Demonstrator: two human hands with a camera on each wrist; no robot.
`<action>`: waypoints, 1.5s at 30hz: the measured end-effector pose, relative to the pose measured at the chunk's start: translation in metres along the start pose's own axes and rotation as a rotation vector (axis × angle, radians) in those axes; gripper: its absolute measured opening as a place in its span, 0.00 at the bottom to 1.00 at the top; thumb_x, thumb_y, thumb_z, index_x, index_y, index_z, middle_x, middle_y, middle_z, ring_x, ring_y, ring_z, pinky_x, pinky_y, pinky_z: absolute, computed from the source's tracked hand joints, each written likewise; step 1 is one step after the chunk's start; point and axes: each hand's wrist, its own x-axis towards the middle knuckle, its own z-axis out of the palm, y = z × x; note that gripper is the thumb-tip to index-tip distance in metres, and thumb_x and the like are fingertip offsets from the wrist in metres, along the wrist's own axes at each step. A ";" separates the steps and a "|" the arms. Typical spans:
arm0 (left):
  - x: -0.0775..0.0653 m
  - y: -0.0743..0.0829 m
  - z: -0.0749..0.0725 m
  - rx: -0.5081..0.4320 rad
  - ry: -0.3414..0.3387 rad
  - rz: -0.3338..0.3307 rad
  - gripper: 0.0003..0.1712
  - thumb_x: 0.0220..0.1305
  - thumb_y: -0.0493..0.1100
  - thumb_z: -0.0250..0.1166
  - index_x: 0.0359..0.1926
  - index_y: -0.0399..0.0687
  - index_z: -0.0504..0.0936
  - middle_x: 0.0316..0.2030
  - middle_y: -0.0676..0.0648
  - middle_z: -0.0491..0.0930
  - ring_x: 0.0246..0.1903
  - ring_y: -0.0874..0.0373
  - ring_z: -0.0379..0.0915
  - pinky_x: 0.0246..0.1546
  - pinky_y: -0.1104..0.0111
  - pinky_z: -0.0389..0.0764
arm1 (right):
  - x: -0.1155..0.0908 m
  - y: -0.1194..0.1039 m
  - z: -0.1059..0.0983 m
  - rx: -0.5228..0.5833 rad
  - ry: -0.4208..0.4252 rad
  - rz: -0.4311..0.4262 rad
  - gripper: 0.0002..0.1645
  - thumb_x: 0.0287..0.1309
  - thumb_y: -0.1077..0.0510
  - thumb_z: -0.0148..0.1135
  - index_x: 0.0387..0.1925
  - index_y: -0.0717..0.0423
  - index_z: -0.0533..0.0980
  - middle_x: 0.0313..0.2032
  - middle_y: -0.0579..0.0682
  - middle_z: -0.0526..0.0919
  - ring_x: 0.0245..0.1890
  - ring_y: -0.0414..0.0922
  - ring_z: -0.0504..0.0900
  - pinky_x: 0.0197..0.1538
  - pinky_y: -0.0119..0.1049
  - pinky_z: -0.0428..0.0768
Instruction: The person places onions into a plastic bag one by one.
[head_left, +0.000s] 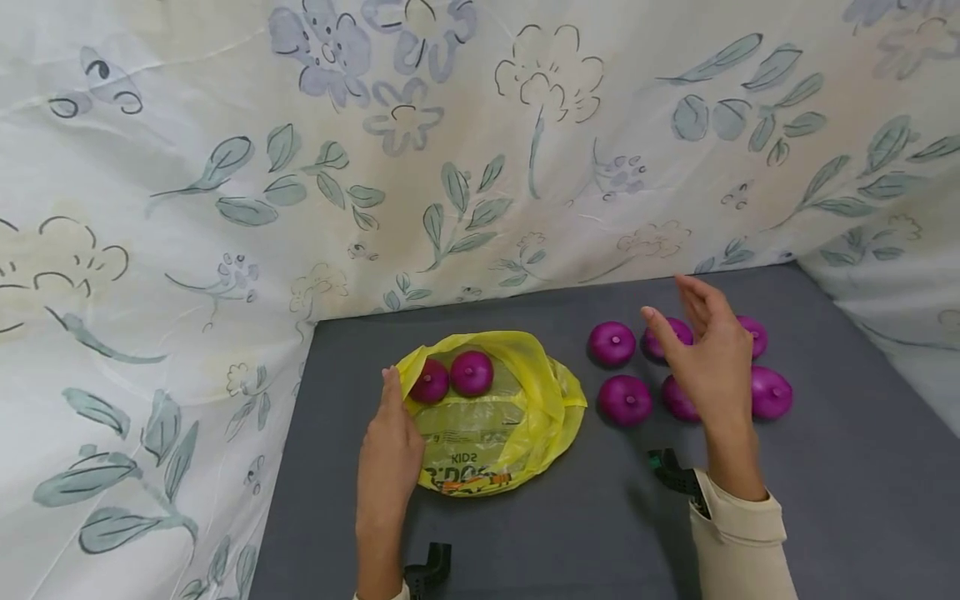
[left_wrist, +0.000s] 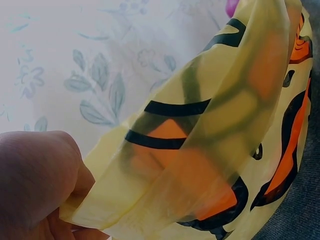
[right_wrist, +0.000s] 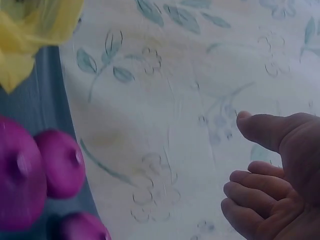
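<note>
A yellow plastic bag (head_left: 553,412) with printed lettering lies with its mouth spread wide. Inside it, near the far left, sit two glossy purple onion-like balls (head_left: 472,373), each with a small nub on top. My left hand (head_left: 390,454) pinches the bag's left rim between thumb and fingers; in the left wrist view the yellow film (left_wrist: 110,200) runs into the grip. Over a group of several more purple balls (head_left: 626,400) on the right hovers my right hand (head_left: 712,367), thumb apart from the fingers and nothing held. It hides parts of some of them.
Under everything is a dark grey tabletop (head_left: 540,542). A white floral cloth (head_left: 480,167) hangs along the back and both sides. Black wrist mounts (head_left: 675,475) stick out beside both wrists.
</note>
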 end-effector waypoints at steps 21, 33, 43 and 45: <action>-0.001 -0.003 0.000 -0.005 -0.022 -0.031 0.37 0.85 0.40 0.45 0.86 0.52 0.42 0.63 0.30 0.76 0.15 0.56 0.57 0.19 0.62 0.62 | -0.004 0.074 -0.079 -0.060 0.266 0.288 0.39 0.64 0.46 0.75 0.74 0.40 0.73 0.72 0.46 0.76 0.70 0.34 0.73 0.70 0.28 0.68; -0.002 -0.004 0.002 -0.009 -0.008 -0.016 0.38 0.85 0.39 0.46 0.86 0.53 0.42 0.68 0.29 0.74 0.15 0.55 0.58 0.18 0.62 0.62 | -0.020 0.111 -0.100 -0.173 0.253 0.357 0.43 0.67 0.42 0.71 0.79 0.35 0.65 0.77 0.41 0.68 0.75 0.35 0.65 0.74 0.32 0.63; -0.003 -0.004 0.003 -0.004 -0.014 -0.022 0.37 0.85 0.40 0.45 0.86 0.53 0.42 0.59 0.28 0.78 0.15 0.55 0.58 0.19 0.62 0.62 | -0.030 0.142 -0.108 -0.279 -0.069 0.367 0.56 0.68 0.37 0.68 0.86 0.49 0.52 0.79 0.60 0.57 0.77 0.61 0.60 0.76 0.58 0.58; -0.002 -0.004 0.003 -0.005 -0.008 -0.017 0.37 0.85 0.40 0.46 0.86 0.53 0.42 0.61 0.28 0.77 0.14 0.55 0.57 0.18 0.62 0.61 | -0.030 0.149 -0.107 -0.302 -0.129 0.331 0.58 0.69 0.36 0.67 0.85 0.55 0.49 0.79 0.67 0.55 0.76 0.68 0.59 0.75 0.65 0.54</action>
